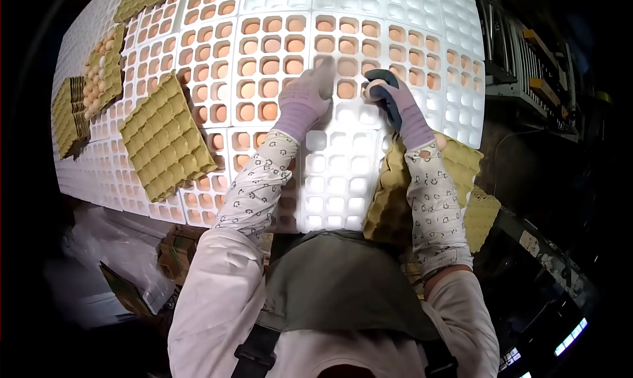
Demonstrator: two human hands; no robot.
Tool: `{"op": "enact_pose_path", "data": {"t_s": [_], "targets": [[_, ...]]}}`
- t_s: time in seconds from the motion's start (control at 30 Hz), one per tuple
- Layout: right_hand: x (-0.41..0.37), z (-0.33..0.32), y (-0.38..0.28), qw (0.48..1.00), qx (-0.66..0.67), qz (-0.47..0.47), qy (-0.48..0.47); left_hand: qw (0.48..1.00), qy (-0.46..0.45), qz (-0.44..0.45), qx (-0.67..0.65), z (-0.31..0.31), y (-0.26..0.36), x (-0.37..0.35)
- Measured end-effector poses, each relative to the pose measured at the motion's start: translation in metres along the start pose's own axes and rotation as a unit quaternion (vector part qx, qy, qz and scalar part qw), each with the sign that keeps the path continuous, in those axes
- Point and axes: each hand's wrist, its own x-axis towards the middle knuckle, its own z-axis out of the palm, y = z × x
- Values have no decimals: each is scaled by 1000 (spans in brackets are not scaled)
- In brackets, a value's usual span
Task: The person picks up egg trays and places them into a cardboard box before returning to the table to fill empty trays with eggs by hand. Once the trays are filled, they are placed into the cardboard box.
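Note:
Gloved in purple with dark fingertips, my right hand (393,100) pinches a pale egg (375,89) over the white foam egg tray (348,111) in front of me. My left hand (308,91), in a matching glove, is over the same tray, its fingers smeared by motion. Between my hands a brown egg (346,89) sits in a cell. Farther cells of this tray hold more brown eggs, while the cells nearer my body show white. Partly under my right forearm lies a yellowish pulp egg tray (459,165) with an egg visible at my wrist.
An egg-filled foam tray (258,100) adjoins on the left. A pulp tray (168,139) lies across eggs there; a stack of pulp trays (70,114) and one loaded with eggs (99,81) are farther left. Metal machinery (527,68) borders the right side.

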Motion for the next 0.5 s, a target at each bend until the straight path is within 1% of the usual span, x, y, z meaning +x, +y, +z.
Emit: {"op": "enact_pose_path", "data": {"t_s": [0.03, 0.07, 0.1, 0.13, 0.17, 0.23, 0.27, 0.3, 0.33, 0.37, 0.4, 0.43, 0.47, 0.5], "targets": [[-24, 25, -20, 990, -138, -15, 22, 999, 42, 9, -20, -9, 4, -2], [-34, 43, -11, 967, -240, -74, 38, 979, 113, 7, -171, 0, -11, 3], [-40, 59, 0, 931, -337, -131, 53, 931, 180, 4, -317, 13, -36, 9], [-42, 71, 13, 891, -406, -197, 55, 851, 130, -36, -507, 16, -60, 14], [-42, 85, 20, 859, -455, -229, 41, 800, 144, -20, -583, 11, -73, -3], [-40, 108, 24, 818, -547, -177, -27, 837, 189, 21, -513, 15, -74, -32], [-37, 115, 33, 787, -589, -184, -9, 880, 183, 27, -438, 4, -59, -50], [-32, 119, 47, 753, -630, -189, 10, 911, 145, -10, -386, 11, -57, -59], [-29, 122, 54, 718, -668, -193, 33, 964, 171, 53, -199, 27, -66, -58], [-36, 122, 49, 741, -633, -222, 41, 975, 190, 116, -6, 30, -66, -59], [-51, 116, 44, 760, -599, -248, 48, 980, 120, 127, 89, 33, -67, -61], [-69, 106, 37, 775, -567, -272, 57, 974, 114, 137, 137, 39, -69, -63], [-88, 91, 31, 762, -551, -329, 81, 970, 128, 148, 143, 42, -70, -63], [-111, 73, 21, 749, -544, -359, 121, 966, 142, 161, 146, 44, -71, -63]]}}
